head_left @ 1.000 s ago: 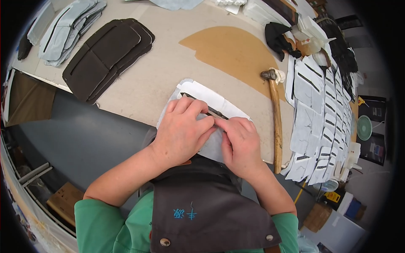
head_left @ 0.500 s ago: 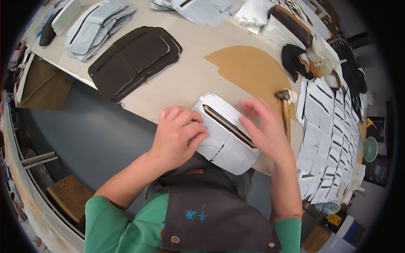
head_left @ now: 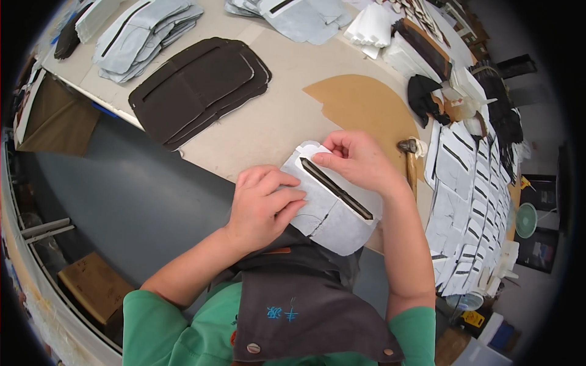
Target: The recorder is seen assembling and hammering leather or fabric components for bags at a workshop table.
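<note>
A pale grey fabric panel [head_left: 339,235] with rounded corners lies at the table's near edge, partly over my apron. Along its length runs a dark zip-like slot [head_left: 336,188] framed by a white strip. My left hand [head_left: 264,198] grips the panel's left edge with bent fingers. At the slot's far end my right hand [head_left: 357,160] pinches the white strip between thumb and curled fingers; its fingertips are partly hidden. Just right of that hand, on the table, lies a hammer [head_left: 411,160] with a wooden handle.
A tan half-round sheet [head_left: 366,100] lies beyond the panel. Stacked dark brown panels [head_left: 198,91] are at the left. More grey slotted panels [head_left: 143,36] lie at the far left, with many others [head_left: 458,189] overlapped at right. A cardboard box [head_left: 94,283] stands below, left.
My right hand has moved from the slot's near right side to its far end, its fingers closing into a pinch. The slot looks narrower and darker. My left hand stays at the panel's left edge.
</note>
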{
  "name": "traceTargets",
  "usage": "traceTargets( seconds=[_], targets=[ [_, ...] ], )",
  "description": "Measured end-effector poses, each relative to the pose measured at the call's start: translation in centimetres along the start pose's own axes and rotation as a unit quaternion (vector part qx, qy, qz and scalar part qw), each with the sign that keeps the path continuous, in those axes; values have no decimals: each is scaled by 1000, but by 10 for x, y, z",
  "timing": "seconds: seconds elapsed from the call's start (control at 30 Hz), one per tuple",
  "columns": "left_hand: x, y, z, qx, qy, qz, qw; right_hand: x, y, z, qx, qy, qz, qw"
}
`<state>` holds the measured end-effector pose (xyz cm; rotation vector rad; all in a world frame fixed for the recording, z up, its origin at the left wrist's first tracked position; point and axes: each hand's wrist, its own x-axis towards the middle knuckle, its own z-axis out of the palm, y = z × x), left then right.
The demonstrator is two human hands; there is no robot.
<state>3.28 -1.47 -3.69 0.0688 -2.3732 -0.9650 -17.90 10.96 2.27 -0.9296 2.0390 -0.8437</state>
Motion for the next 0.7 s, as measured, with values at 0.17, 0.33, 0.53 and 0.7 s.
traceTargets(
  seconds=[0.17,0.33,0.53,0.7],
  targets=[
    [18,16,-50,-10,108,16,994,-42,-13,-24,262,196,-75,942],
    [45,20,-51,-65,-37,17,997,-99,30,-1,397,280,16,874],
    [39,5,-6,-19,-103,23,994,-184,45,0,230,174,251,924],
    [52,12,1,21,-126,61,990,-171,51,-8,-67,229,49,970]
  ],
)
